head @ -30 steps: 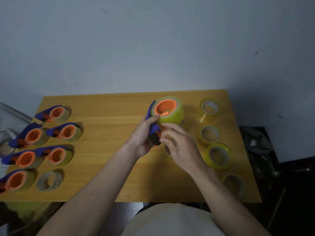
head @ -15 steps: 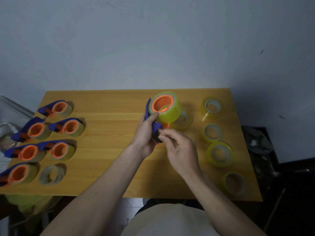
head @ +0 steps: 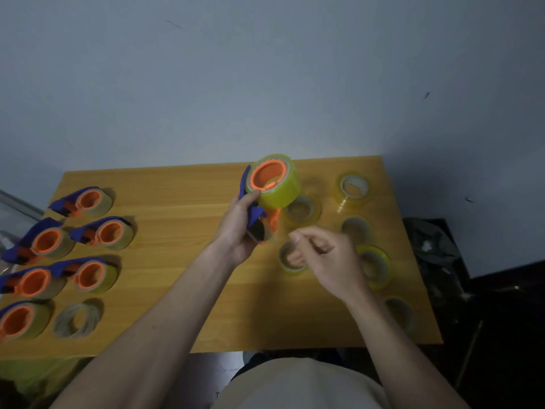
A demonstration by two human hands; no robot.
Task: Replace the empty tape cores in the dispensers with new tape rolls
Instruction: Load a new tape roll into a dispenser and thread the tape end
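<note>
Above the wooden tabletop (head: 182, 290), the right hand (head: 327, 261) is kept loosely curled with nothing held. Just beyond, a blue-and-orange tape dispenser (head: 259, 219), loaded with a yellowish tape roll (head: 280, 190), is gripped by the left hand (head: 239, 228).

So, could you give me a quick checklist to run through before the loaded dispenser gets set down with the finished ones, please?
1. Tape roll seated on the dispenser's orange hub: ok, the hub fills the core.
2. Dispenser firmly held: ok, the left hand grips its blue handle, lifted off the table.
3. Tape end threaded through to the blade: cannot tell, that part is blurred.
4. Right hand clear of the dispenser: ok, it is beside it, fingers curled; whether it pinches a tape end, cannot tell.
5. Room among the finished dispensers on the left: ok, bare wood shows beside them.
</note>
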